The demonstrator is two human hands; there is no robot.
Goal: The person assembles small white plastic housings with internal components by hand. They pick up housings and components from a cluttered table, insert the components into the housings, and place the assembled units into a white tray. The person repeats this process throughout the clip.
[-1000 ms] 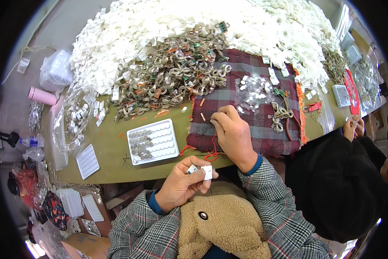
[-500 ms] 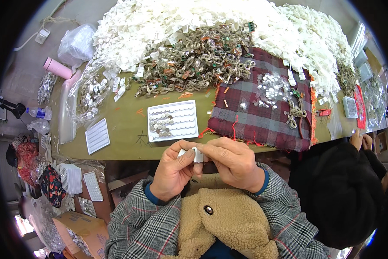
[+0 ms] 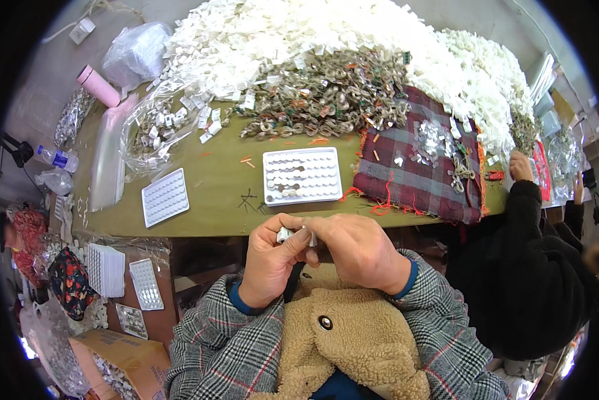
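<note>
Just off the table's front edge, my two hands meet with their fingertips together. A small white plastic piece (image 3: 284, 235) is pinched in my left hand (image 3: 267, 260), between thumb and bent fingers. My right hand (image 3: 363, 253) is closed beside it, its thumb and fingers around another small white part (image 3: 311, 237). The fingers hide most of both pieces, so whether they join cannot be told. Beyond my hands stands a white tray (image 3: 323, 193) with rows of hollows, some holding small round grey and brownish pieces.
A second white tray (image 3: 165, 198) lies to the left. Behind are a heap of wire coils (image 3: 313, 100) and a mound of white pieces (image 3: 299, 27). At right, a plaid cloth (image 3: 386, 180) carries clear chips; a co-worker's hand (image 3: 521, 167) is beyond it. Pink flask (image 3: 99, 87) at left.
The view has shifted slightly, moving the table things rightward. My right fingers have turned at the white part, and more of the left piece shows. The co-worker's hand has reached over the table.
</note>
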